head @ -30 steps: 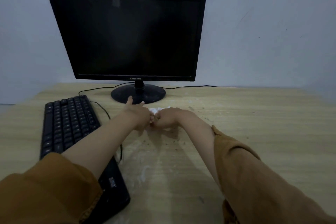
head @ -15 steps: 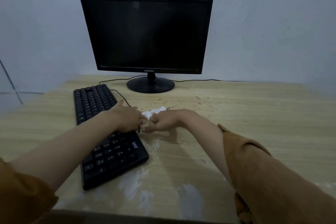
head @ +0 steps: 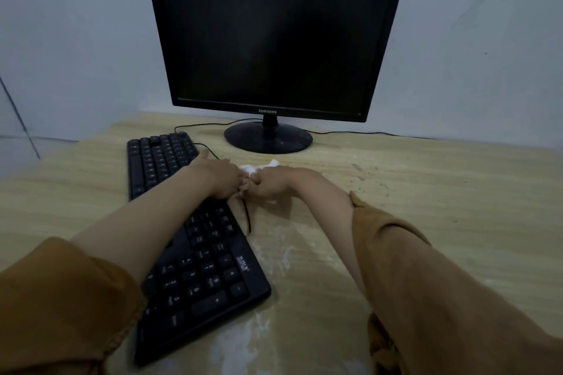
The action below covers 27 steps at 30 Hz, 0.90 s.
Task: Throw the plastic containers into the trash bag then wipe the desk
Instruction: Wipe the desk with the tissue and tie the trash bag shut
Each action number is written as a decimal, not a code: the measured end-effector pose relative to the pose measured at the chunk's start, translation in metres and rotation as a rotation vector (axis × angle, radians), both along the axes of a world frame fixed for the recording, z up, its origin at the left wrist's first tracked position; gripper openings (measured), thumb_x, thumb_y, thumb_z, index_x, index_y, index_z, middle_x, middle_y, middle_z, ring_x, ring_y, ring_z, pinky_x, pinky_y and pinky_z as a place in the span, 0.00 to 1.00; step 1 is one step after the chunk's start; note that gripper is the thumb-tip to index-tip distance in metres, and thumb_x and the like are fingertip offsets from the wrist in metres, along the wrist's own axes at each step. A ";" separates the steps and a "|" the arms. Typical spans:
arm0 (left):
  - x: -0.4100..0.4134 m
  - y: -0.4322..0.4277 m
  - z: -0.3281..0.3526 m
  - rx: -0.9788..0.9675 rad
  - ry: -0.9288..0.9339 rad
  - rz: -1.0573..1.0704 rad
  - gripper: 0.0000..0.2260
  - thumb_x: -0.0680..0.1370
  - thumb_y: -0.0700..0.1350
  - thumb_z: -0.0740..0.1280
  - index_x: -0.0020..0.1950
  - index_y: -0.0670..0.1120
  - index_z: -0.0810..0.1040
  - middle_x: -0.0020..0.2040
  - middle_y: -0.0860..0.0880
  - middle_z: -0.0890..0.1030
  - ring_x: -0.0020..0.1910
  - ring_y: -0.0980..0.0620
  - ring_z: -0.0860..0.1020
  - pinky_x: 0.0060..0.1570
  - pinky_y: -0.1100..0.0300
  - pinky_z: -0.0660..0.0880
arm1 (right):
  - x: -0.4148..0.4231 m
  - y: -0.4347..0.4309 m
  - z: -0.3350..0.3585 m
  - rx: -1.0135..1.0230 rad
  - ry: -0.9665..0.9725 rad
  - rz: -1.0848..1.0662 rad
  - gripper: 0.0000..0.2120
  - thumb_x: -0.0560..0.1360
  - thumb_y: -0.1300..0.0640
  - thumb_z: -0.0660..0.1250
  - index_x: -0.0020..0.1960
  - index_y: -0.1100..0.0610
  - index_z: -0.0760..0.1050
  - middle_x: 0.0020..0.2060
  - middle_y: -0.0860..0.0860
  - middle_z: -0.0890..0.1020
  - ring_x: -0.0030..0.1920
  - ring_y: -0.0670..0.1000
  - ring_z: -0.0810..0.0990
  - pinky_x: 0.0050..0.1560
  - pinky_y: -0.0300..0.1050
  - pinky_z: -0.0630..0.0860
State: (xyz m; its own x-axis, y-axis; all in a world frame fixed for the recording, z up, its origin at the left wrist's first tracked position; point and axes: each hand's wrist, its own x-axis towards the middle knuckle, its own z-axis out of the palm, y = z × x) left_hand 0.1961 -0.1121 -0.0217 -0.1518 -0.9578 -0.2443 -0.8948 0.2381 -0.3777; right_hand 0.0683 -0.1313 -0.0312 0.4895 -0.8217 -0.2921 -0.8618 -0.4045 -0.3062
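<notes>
The white tissue (head: pixel 259 166) is scrunched up. The left hand (head: pixel 221 176) and the right hand (head: pixel 268 184) both grip it. The desk (head: pixel 457 222) is light wood, with white smears (head: pixel 283 256) near the front and small crumbs (head: pixel 362 175) on the right.

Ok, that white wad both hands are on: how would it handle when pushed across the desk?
Probably soft and floppy: the wad looks crumpled between the left hand and right hand. Likely very light, so it needs pressing down to wipe. It may drag or tear on the smeared desk.
</notes>
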 end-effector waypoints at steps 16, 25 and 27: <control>-0.003 -0.028 -0.004 0.016 -0.170 0.046 0.26 0.81 0.47 0.58 0.76 0.55 0.53 0.77 0.52 0.56 0.77 0.46 0.50 0.71 0.36 0.48 | 0.005 -0.020 0.004 -0.021 -0.063 -0.040 0.24 0.81 0.49 0.51 0.77 0.41 0.51 0.77 0.58 0.52 0.66 0.60 0.71 0.62 0.50 0.74; -0.020 0.029 0.005 0.034 -0.036 0.040 0.20 0.83 0.51 0.47 0.75 0.55 0.58 0.76 0.51 0.60 0.77 0.48 0.50 0.71 0.36 0.45 | -0.018 0.039 0.016 0.004 -0.013 0.016 0.21 0.82 0.49 0.53 0.72 0.55 0.64 0.66 0.59 0.72 0.65 0.59 0.71 0.62 0.48 0.69; -0.023 0.045 0.007 0.044 0.007 0.042 0.20 0.82 0.53 0.46 0.74 0.55 0.60 0.76 0.51 0.61 0.77 0.49 0.50 0.72 0.38 0.43 | -0.026 0.053 0.014 0.028 -0.006 -0.030 0.23 0.81 0.46 0.54 0.68 0.59 0.68 0.64 0.58 0.75 0.62 0.58 0.75 0.58 0.47 0.71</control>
